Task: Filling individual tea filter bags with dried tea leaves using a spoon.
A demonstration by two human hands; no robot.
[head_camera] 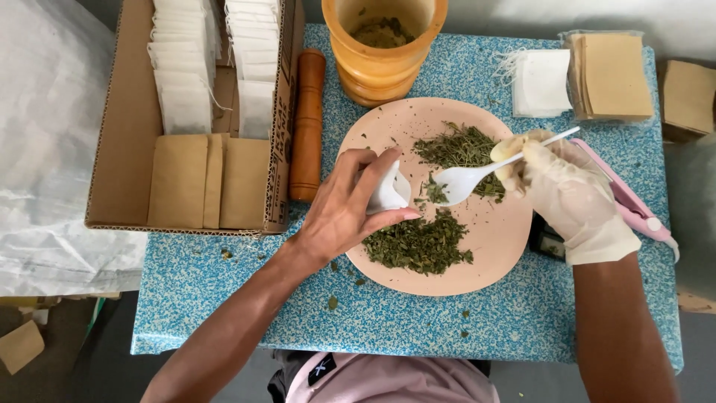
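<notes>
Left hand (339, 216) pinches a small white bag (389, 190) open over the pink plate (492, 239); gloved right hand (570, 198) grips a white spoon (466, 179) carrying dried herbs (436, 192) just beside the bag. Narrow mouth, loose flakes: a tilt likely spills them.

A plate (500, 246) lies mid-table, cardboard box (119, 149) left, mortar (384, 60) behind, pestle (306, 123) between box and plate.

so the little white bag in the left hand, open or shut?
Open. The left hand pinches the white bag with its mouth spread toward the white spoon, which carries dried herbs.
</notes>
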